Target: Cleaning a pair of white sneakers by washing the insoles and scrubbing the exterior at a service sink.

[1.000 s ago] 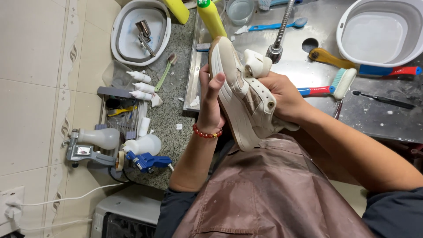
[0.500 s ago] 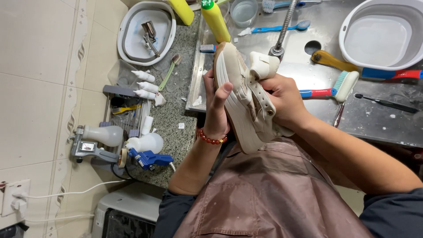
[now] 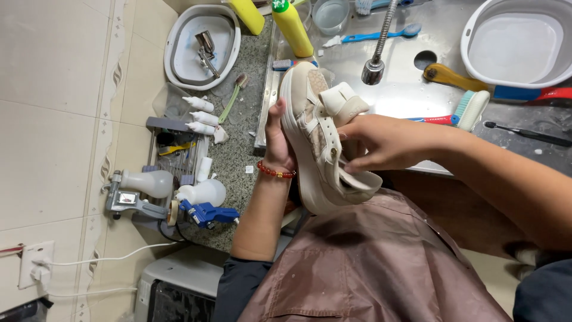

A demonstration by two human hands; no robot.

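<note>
I hold a cream and beige shoe on its side above the edge of a steel sink, over my brown apron. My left hand, with a red bead bracelet at the wrist, grips the thick sole from the left. My right hand reaches in from the right and its fingers rest on the shoe's upper near the straps. A loose strap flap sticks up next to the faucet head.
A white basin sits at the sink's far right, with several brushes beside it. Yellow bottles stand at the back. On the granite counter are a small white tub, white tubes and spray bottles.
The shoe has tilted so its upper faces me more, and my right hand has shifted from gripping the heel side onto the upper. My view has moved slightly closer.
</note>
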